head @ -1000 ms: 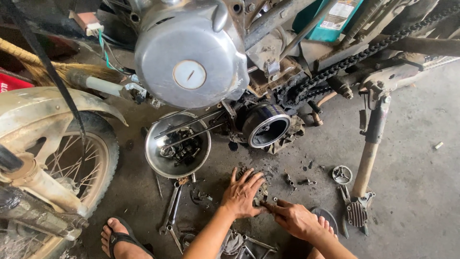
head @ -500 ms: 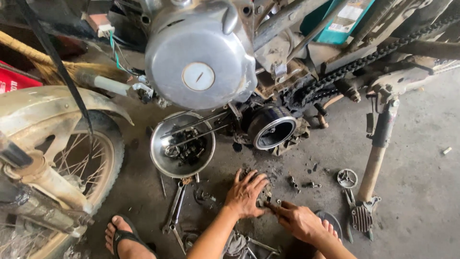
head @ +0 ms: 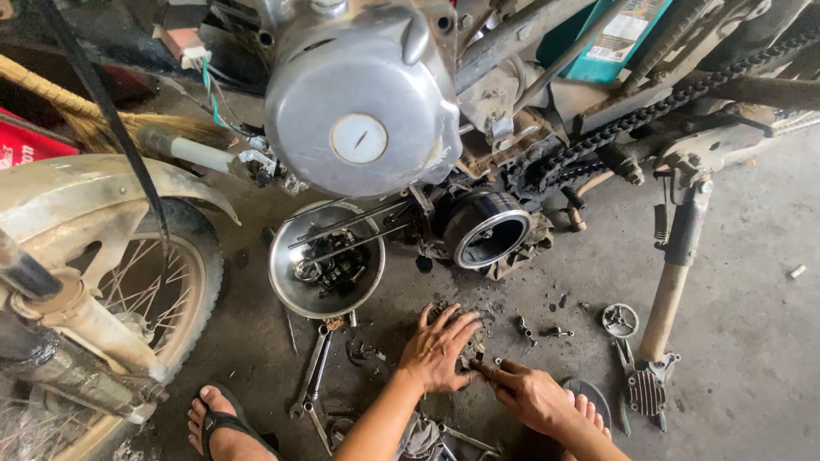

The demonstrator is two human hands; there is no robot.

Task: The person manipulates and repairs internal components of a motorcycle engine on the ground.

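My left hand (head: 442, 347) lies over a small dirty metal engine part (head: 472, 342) on the concrete floor, its fingers curled around it. My right hand (head: 527, 393) comes in from the right, fingertips pinched against the same part at its lower edge. Most of the part is hidden under both hands. Just above them sits the open round cylinder (head: 489, 232) of a motorcycle engine, under the grey engine cover (head: 363, 102).
A metal bowl (head: 286, 282) with oily small parts stands left of my hands. Wrenches (head: 312, 376) lie below it. Loose bolts (head: 547, 329), a round gear piece (head: 619, 320), the kickstand (head: 670, 290), the drive chain (head: 615, 128), a spoked wheel (head: 128, 299) and my sandalled foot (head: 224, 423) surround them.
The view has shifted slightly, so everything sits lower in frame. Both hands stay on the part, with my right fingers drawn in closer to it.
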